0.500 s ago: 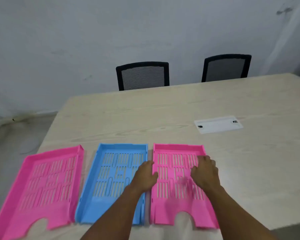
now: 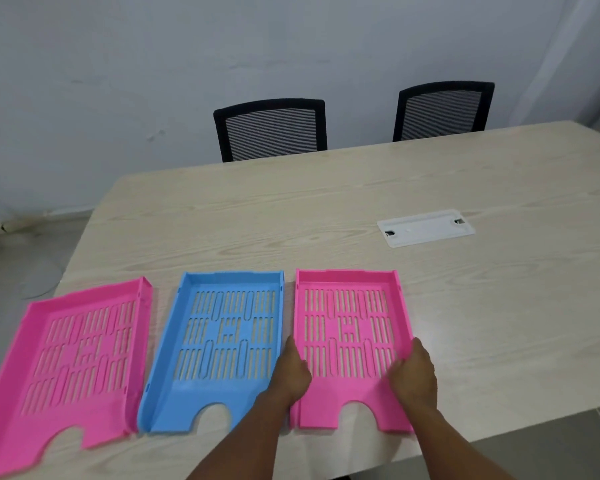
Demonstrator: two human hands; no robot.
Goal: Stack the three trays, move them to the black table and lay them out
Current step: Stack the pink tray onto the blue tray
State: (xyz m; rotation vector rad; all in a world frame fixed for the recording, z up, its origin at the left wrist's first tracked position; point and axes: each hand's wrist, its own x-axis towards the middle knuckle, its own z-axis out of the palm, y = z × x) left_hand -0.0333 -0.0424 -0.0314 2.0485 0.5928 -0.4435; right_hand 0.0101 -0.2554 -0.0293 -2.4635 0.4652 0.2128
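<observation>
Three slotted plastic trays lie side by side near the front edge of a light wooden table (image 2: 326,209). A pink tray (image 2: 73,355) is at the left, a blue tray (image 2: 222,341) in the middle, and another pink tray (image 2: 350,334) at the right. My left hand (image 2: 293,370) grips the right pink tray's left wall, in the gap beside the blue tray. My right hand (image 2: 413,372) grips its right wall. The tray still rests flat on the table. No black table is in view.
A white cable cover plate (image 2: 426,227) is set into the table beyond the right tray. Two black mesh chairs (image 2: 271,128) (image 2: 442,110) stand behind the far edge against a pale wall. Grey floor lies to the left.
Both hands slid back toward me off the right pink tray's floor and out to its two side walls. The trays have not shifted.
</observation>
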